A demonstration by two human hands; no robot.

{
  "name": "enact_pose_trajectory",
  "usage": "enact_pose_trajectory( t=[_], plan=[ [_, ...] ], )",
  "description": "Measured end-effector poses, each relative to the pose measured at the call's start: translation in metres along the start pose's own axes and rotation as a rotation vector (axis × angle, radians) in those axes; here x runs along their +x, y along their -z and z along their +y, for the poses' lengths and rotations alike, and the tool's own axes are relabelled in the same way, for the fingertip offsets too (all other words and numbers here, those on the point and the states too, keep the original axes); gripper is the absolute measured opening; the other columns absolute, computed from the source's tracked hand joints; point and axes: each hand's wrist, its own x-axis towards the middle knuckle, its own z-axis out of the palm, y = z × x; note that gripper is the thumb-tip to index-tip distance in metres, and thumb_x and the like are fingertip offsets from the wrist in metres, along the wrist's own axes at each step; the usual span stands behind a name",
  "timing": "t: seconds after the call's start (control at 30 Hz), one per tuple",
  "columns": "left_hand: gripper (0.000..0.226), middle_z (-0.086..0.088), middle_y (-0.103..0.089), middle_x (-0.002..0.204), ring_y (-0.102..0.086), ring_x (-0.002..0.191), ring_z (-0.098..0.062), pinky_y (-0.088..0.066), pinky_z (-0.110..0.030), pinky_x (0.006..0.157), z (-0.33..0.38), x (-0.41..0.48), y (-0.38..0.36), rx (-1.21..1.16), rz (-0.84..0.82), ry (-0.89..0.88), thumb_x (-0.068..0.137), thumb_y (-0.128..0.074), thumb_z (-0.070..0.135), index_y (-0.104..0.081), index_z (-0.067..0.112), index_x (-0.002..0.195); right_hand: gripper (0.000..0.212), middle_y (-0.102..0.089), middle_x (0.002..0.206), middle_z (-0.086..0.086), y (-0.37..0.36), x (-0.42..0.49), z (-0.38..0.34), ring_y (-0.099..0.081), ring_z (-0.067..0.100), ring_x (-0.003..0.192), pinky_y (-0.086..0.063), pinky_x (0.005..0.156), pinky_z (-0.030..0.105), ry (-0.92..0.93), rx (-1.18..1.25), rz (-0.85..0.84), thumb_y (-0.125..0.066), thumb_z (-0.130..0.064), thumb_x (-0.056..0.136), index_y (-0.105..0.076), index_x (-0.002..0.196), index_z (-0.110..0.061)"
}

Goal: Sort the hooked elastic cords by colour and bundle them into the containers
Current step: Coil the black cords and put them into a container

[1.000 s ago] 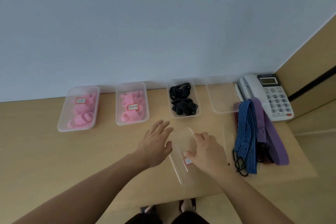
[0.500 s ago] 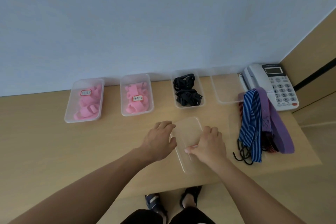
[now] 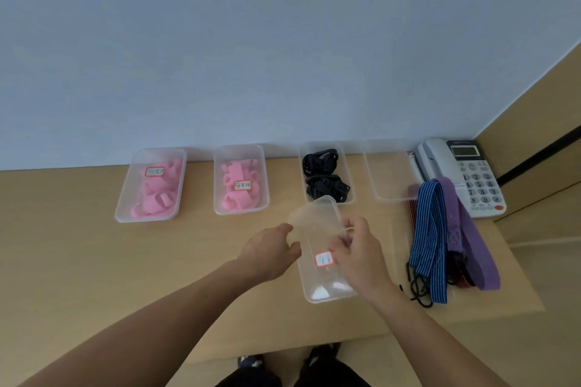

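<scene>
A clear plastic container (image 3: pixel 330 289) with a red-bordered label lies at the table's front middle. Over its far half a second clear piece (image 3: pixel 314 214), a lid or a nested tray, is tilted up. My left hand (image 3: pixel 270 250) grips that piece's left edge and my right hand (image 3: pixel 358 251) pinches its right edge. The hooked cords lie in a pile to the right: a blue striped cord (image 3: pixel 429 236), a purple cord (image 3: pixel 468 239) and a red striped cord (image 3: pixel 412 214), with black hooks (image 3: pixel 418 289) at the near end.
Along the wall stand two containers of pink pieces (image 3: pixel 151 185) (image 3: pixel 240 181), a container of black cords (image 3: pixel 325 176) and an empty clear container (image 3: pixel 390 173). A white telephone (image 3: pixel 465 173) sits at the back right. A wooden panel bounds the right side.
Both hands closed on the clear container's sides, and the upper clear piece now tilts up at its far end. The red-bordered label has come into view.
</scene>
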Motion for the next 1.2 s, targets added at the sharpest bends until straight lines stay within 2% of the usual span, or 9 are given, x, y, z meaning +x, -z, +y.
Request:
enact_pose_trajectory(
  t=[0.13,0.23,0.33,0.4,0.53,0.63,0.77,1.03,1.2],
  plan=[
    [0.057,-0.004,-0.070,0.099,-0.065,0.091,-0.022,-0.053,-0.037,0.084,0.016,0.010,0.020,-0.197,0.097,-0.029,0.095,-0.051,0.027,-0.034,0.015,0.148,0.027,-0.067,0.070,0.002,0.008,0.014,-0.020,-0.064,0.005,0.060,-0.050,0.055,0.017,0.016,0.220,0.083,-0.058,-0.014,0.092,-0.044,0.114,-0.020],
    [0.051,-0.001,-0.068,0.087,-0.067,0.079,-0.020,-0.055,-0.037,0.077,0.029,0.032,0.036,-0.279,0.188,-0.014,0.094,-0.054,0.020,-0.041,0.014,0.143,0.032,-0.068,0.070,0.007,0.019,0.036,-0.030,-0.062,0.005,0.059,-0.046,0.054,0.012,0.004,0.287,0.114,-0.059,-0.016,0.093,-0.042,0.119,-0.025],
    [0.041,0.004,-0.064,0.079,-0.067,0.077,-0.018,-0.054,-0.032,0.071,0.039,0.059,0.049,-0.327,0.243,0.039,0.095,-0.054,0.020,-0.050,0.013,0.135,0.030,-0.068,0.076,0.000,0.029,0.072,-0.029,-0.065,0.008,0.068,-0.050,0.060,0.021,-0.009,0.192,0.123,-0.060,-0.026,0.092,-0.048,0.119,-0.021],
    [0.038,0.001,-0.067,0.087,-0.064,0.077,-0.015,-0.051,-0.027,0.070,0.046,0.075,0.055,-0.324,0.259,0.079,0.096,-0.053,0.021,-0.052,0.013,0.133,0.031,-0.065,0.080,-0.003,0.035,0.099,-0.027,-0.063,0.012,0.074,-0.050,0.064,0.030,-0.015,0.061,0.110,-0.062,-0.032,0.089,-0.054,0.116,-0.018],
    [0.038,-0.007,-0.069,0.112,-0.062,0.086,-0.016,-0.052,-0.029,0.080,0.058,0.103,0.058,-0.273,0.271,0.149,0.098,-0.053,0.023,-0.053,0.011,0.134,0.023,-0.061,0.077,-0.009,0.043,0.144,-0.024,-0.057,0.015,0.076,-0.036,0.063,0.027,-0.033,-0.054,0.075,-0.064,-0.030,0.088,-0.064,0.107,-0.016],
    [0.036,-0.008,-0.069,0.114,-0.064,0.097,-0.022,-0.052,-0.034,0.086,0.062,0.118,0.054,-0.238,0.269,0.193,0.098,-0.050,0.023,-0.055,0.010,0.132,0.023,-0.066,0.084,-0.004,0.042,0.164,-0.018,-0.058,0.018,0.079,-0.036,0.066,0.027,-0.023,-0.100,0.045,-0.062,-0.031,0.090,-0.065,0.108,-0.018],
    [0.035,-0.009,-0.067,0.118,-0.062,0.096,-0.021,-0.050,-0.031,0.082,0.066,0.132,0.052,-0.217,0.290,0.243,0.099,-0.046,0.021,-0.055,0.010,0.130,0.023,-0.071,0.099,-0.001,0.041,0.183,-0.009,-0.062,0.019,0.089,-0.037,0.070,0.025,-0.034,-0.121,0.014,-0.058,-0.033,0.092,-0.066,0.109,-0.019],
    [0.029,-0.010,-0.067,0.109,-0.063,0.095,-0.026,-0.054,-0.038,0.084,0.061,0.138,0.044,-0.229,0.277,0.339,0.096,-0.047,0.022,-0.056,0.010,0.121,0.026,-0.069,0.093,-0.002,0.036,0.195,-0.002,-0.062,0.021,0.085,-0.041,0.067,0.028,0.002,-0.229,0.008,-0.054,-0.035,0.094,-0.065,0.109,-0.018],
    [0.011,-0.002,-0.062,0.093,-0.059,0.081,-0.021,-0.049,-0.033,0.069,0.059,0.142,0.043,-0.358,0.256,0.378,0.096,-0.047,0.021,-0.055,0.015,0.102,0.019,-0.068,0.092,0.000,0.040,0.199,0.000,-0.058,0.020,0.079,-0.040,0.064,0.028,-0.004,-0.302,0.033,-0.052,-0.028,0.095,-0.065,0.101,-0.015]
  ],
)
